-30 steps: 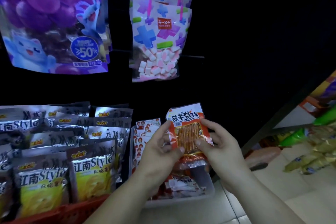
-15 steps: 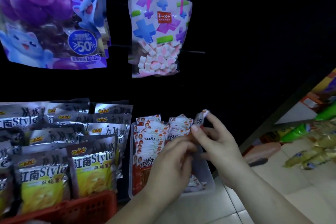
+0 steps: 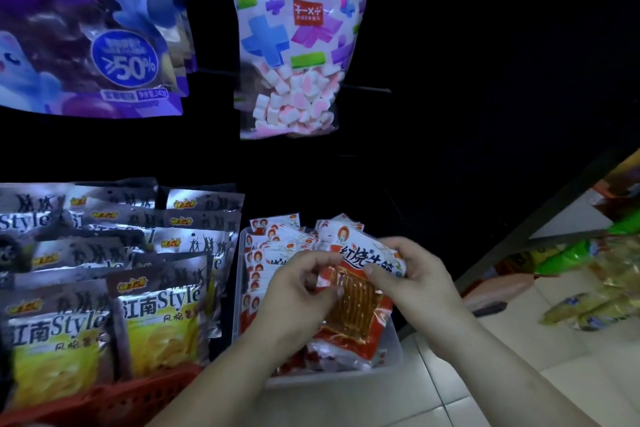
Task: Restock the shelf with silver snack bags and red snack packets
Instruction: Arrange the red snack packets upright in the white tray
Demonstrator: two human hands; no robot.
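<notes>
A red packet is held between both hands above a clear plastic tub; it is tilted, with its white printed top toward the right and its window of orange-brown strips facing up. The left hand is curled and pinches the left edge of the packet between thumb and fingers; the right hand grips the upper right part, with the fingers bent over the white top. Inside the tub more red packets are seen standing in rows at the back and left, and others lie loose under the held one. Just beside the tub, on the left, silver bags with yellow fronts are stacked upright in rows in a red basket. Above them a large purple bag is hung, and to its right a marshmallow bag with coloured crosses. At the right, green and yellow bags are lying on the pale tiled floor.
</notes>
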